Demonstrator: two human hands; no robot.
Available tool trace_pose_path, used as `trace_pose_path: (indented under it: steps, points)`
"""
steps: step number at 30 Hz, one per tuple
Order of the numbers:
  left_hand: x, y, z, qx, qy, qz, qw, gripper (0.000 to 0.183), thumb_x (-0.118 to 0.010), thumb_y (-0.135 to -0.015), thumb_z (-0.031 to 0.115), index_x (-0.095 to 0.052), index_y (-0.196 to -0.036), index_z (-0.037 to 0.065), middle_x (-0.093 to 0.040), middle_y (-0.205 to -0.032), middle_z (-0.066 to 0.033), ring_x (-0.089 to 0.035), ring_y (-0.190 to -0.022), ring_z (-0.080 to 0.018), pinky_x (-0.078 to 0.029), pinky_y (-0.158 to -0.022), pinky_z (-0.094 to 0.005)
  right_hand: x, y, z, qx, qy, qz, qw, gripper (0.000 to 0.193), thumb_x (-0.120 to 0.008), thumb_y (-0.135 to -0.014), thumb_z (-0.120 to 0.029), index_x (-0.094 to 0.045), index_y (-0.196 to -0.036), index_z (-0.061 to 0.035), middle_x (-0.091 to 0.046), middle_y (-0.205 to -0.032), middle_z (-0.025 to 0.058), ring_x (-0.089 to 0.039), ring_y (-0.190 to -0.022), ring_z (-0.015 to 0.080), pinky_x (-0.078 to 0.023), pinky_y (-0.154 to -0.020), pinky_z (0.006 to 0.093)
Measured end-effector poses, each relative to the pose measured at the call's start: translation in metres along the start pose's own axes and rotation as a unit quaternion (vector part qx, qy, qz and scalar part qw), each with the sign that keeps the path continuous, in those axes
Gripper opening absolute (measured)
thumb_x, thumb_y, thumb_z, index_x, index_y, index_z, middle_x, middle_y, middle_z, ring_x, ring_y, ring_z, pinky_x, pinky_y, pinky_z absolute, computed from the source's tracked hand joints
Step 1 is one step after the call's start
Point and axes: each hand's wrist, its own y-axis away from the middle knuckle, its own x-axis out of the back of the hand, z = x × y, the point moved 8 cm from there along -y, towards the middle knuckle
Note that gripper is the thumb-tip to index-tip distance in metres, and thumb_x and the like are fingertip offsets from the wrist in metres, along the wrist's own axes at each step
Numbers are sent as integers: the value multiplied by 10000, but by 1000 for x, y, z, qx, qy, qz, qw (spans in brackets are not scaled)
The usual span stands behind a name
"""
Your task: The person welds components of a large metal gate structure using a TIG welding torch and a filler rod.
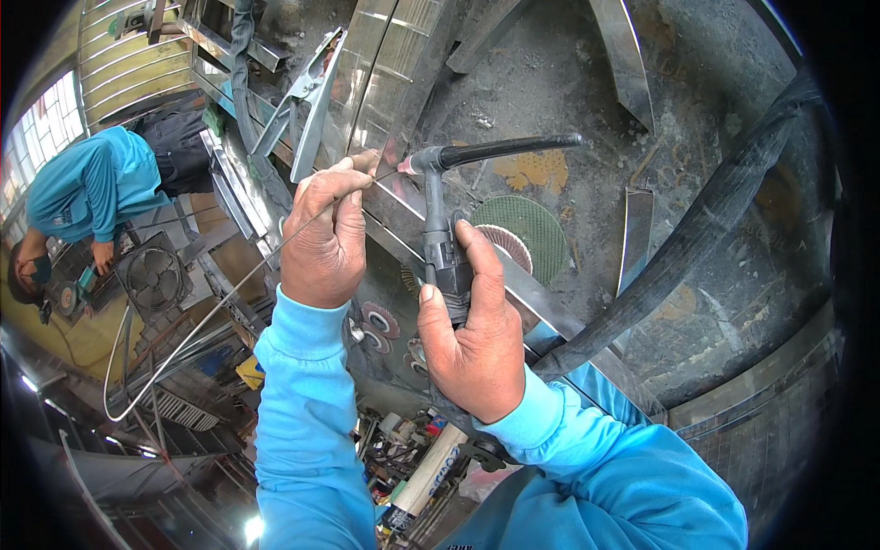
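My right hand (477, 339) is closed around a black TIG welding torch (435, 206), thumb and forefinger along its handle. The torch's long back cap points right. Its pink nozzle (409, 165) sits close to the edge of shiny metal tubing (390, 64). Just left of it, my left hand (321, 243) pinches a thin filler rod (240, 289), whose tip reaches toward the nozzle. The rod's other end curves away to the lower left. Whether rod or nozzle touches the metal, I cannot tell. Beyond my left hand, a ground clamp (312, 101) stands by the tubing.
A green grinding disc (541, 234) and several flap discs (378, 319) lie around the bench. A thick sleeved cable (678, 243) crosses the right side. At left, a crouching co-worker (101, 183) holds an angle grinder (84, 282) beside a fan (154, 277). Cluttered tools lie below.
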Motion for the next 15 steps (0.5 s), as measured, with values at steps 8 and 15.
trace_pose_path:
  steps: [8, 15]
  points:
    - [0, 0, -3, 2, -1, -4, 1000, 167, -536, -1055, -39, -630, -1174, 30, -709, -1235, -162, -684, -1070, -188, -522, -1033, -355, 0, -3, -3, 19, 29, -7, 999, 634, -663, -947, -32, -405, -1526, 5, -675, -1228, 278, -710, -1101, 357, -539, -971, 414]
    - [1, -3, -1, 4, -6, 17, 1000, 164, -593, -1000, -70, -638, -1107, 46, -740, -1179, -156, -697, -1112, -291, -564, -948, -379, 1, -3, -4, 33, 44, -4, 998, 625, -669, -942, -41, -424, -1516, 4, -675, -1232, 272, -708, -1102, 359, -532, -982, 421]
